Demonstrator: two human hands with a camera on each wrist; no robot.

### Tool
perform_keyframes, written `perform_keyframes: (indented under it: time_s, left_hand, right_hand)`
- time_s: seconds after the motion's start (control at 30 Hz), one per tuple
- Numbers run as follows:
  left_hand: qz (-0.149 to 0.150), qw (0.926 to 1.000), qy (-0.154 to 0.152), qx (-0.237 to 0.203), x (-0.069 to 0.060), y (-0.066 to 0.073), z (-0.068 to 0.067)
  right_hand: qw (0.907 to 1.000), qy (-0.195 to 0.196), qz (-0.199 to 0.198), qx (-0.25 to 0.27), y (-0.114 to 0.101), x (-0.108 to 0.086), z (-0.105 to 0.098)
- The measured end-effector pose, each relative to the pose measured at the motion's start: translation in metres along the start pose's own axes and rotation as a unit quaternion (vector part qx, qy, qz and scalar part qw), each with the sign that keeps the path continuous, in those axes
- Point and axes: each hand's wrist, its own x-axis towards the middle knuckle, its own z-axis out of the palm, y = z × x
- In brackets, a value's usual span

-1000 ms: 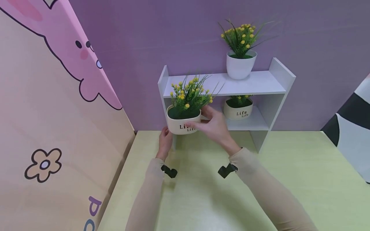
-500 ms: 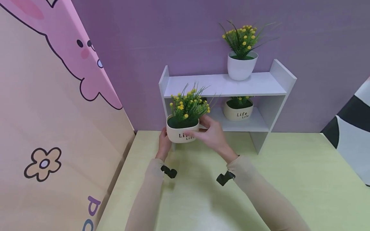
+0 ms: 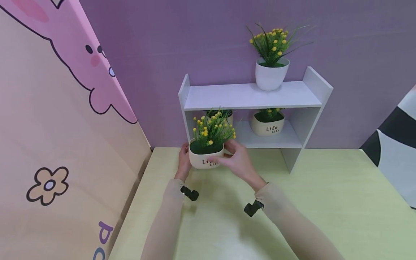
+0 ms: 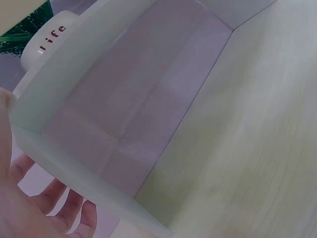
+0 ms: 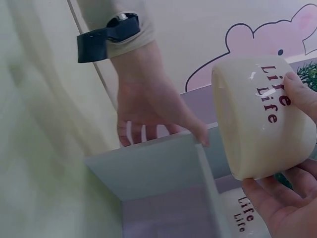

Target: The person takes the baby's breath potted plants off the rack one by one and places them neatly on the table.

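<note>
My right hand (image 3: 238, 159) holds a cream oval flowerpot (image 3: 205, 161) with yellow flowers and "Life" lettering, thumb across its front and fingers on the right side. The pot is in the air before the lower left of a white two-tier shelf (image 3: 221, 96). In the right wrist view the pot (image 5: 262, 119) is tipped sideways by the camera angle. My left hand (image 3: 184, 162) grips the shelf's left side panel; the left wrist view has its fingers (image 4: 52, 196) along the panel's outer face. The held plant partly hides another pot (image 3: 230, 118) on the lower tier.
A white pot (image 3: 271, 77) with yellow flowers stands on the top tier, toward the right. Below it, a cream "Life" pot (image 3: 267, 127) sits on the lower tier. The shelf stands on a pale table (image 3: 341, 195), with a cartoon-printed wall (image 3: 65, 137) at left.
My right hand has lowered the flowerpot in front of the shelf, bringing the pot behind it into sight. My left hand has stayed at the side panel.
</note>
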Motion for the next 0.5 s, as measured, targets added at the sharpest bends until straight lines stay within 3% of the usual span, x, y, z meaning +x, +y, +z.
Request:
perform_keyframes:
  time_s: [0.5]
  left_hand:
    - [0.004,0.9997,-0.014,-0.019,0.0,-0.004,-0.001]
  right_hand:
    - [0.9992,-0.001,0.03,-0.027,0.015,-0.01,0.006]
